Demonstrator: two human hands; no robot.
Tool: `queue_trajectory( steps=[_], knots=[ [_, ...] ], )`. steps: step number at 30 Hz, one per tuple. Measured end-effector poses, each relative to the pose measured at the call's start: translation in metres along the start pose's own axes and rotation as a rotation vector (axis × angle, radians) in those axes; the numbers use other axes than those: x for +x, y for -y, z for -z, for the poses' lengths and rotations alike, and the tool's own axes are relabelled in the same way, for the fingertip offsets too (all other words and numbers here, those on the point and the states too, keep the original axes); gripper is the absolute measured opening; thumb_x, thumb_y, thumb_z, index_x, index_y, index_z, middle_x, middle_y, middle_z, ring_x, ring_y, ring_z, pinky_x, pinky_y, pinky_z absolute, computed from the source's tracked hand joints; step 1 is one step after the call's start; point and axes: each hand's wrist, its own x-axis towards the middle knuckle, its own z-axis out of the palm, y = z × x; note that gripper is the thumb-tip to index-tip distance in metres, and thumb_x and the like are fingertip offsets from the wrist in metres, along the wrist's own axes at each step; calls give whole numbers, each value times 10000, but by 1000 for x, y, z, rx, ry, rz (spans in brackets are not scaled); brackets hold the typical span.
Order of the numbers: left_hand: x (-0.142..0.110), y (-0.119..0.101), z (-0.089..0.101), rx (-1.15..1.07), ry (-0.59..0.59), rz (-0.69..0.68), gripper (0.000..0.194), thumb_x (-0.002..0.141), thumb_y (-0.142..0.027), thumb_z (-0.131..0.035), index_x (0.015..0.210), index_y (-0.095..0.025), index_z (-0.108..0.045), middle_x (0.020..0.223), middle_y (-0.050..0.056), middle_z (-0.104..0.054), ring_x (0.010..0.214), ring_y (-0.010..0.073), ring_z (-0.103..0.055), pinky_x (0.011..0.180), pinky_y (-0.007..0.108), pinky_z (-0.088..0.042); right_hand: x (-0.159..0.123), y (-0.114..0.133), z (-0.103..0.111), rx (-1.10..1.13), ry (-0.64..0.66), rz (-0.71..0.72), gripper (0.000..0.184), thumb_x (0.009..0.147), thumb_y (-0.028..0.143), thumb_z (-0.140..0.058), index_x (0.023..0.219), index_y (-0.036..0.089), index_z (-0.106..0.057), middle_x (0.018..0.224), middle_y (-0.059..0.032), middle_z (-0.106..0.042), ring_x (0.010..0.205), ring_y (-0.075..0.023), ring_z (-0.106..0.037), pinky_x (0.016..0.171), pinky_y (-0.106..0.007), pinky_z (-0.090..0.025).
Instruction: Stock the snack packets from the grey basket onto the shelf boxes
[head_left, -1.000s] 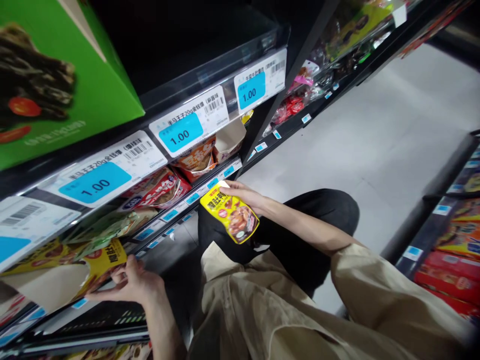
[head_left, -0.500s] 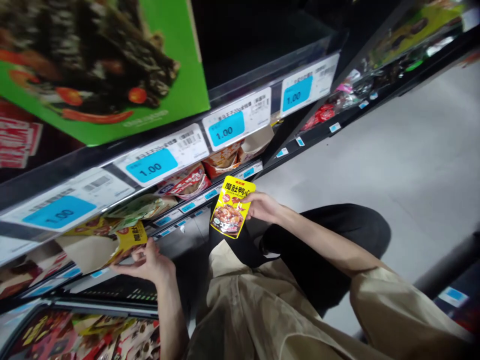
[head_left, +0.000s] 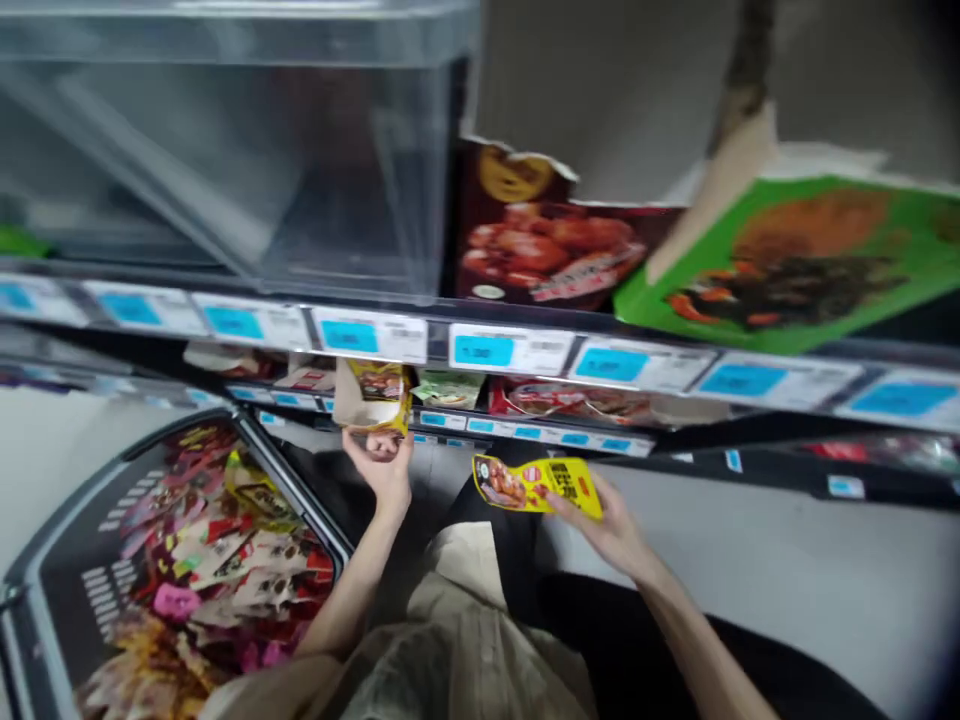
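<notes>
My right hand (head_left: 616, 530) holds a yellow snack pouch (head_left: 521, 486) by one end, thumb on its printed face. The pouch lies nearly level above my lap. On the low shelf, my left hand (head_left: 382, 470) grips the front of a yellow cardboard display box (head_left: 367, 412) with thumb and fingers. The box has a torn-open front, and yellow packs (head_left: 379, 382) show inside it. A green pack (head_left: 448, 388) sits just right of this box.
A dark shopping basket (head_left: 296, 490) filled with snack packs stands at the left. Above the hands runs a shelf edge with price labels (head_left: 480, 350). It carries a clear plastic bin (head_left: 360, 180), a dark red box (head_left: 555, 250) and a green box (head_left: 795, 260).
The view has swung left, bringing the basket and clear bin into sight. My right hand has turned the pouch from upright to sideways. My left hand stays on the display box.
</notes>
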Motion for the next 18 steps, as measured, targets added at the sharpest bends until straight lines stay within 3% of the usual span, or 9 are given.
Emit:
queue_trajectory(
  steps=[3, 6, 9, 12, 18],
  knots=[
    [-3, 0, -1, -38, 5, 27, 1159, 672, -441, -924, 1559, -190, -220, 644, -147, -442, 584, 91, -475, 762, 258, -503, 1, 35, -17, -234, 100, 403, 128, 941, 234, -726, 1068, 237, -733, 1002, -64, -819, 849, -210, -792, 726, -286, -639],
    [-4, -3, -1, -75, 14, 49, 1133, 688, -444, -917, 1566, -190, -247, 637, -139, -452, 571, 92, -487, 690, 232, -479, 13, 72, -40, -296, 157, 785, 367, 925, 32, -671, 1204, 270, -689, 1155, -76, -803, 1062, -218, -780, 897, -331, -640],
    [-5, -7, -1, -108, 27, 66, 1125, 685, -437, -916, 1569, -188, -267, 632, -133, -465, 571, 98, -505, 666, 232, -474, 38, 103, -69, -352, 172, 1037, 517, 899, -37, -624, 1316, 269, -633, 1251, -96, -775, 1141, -221, -757, 934, -357, -638],
    [-5, -10, -2, -119, 40, 94, 1117, 673, -407, -917, 1567, -200, -279, 632, -133, -478, 560, 99, -514, 645, 229, -468, 69, 125, -101, -450, 204, 1149, 497, 932, -12, -561, 1338, 269, -619, 1291, -87, -759, 1185, -216, -739, 981, -371, -623],
    [-6, -17, -6, -139, 37, 141, 1081, 685, -326, -884, 1572, -194, -281, 615, -136, -480, 542, 97, -503, 626, 226, -453, 110, 152, -148, -799, 142, 1133, 352, 1021, 127, -498, 1335, 215, -630, 1196, -92, -784, 1049, -235, -779, 941, -364, -631]
  ],
)
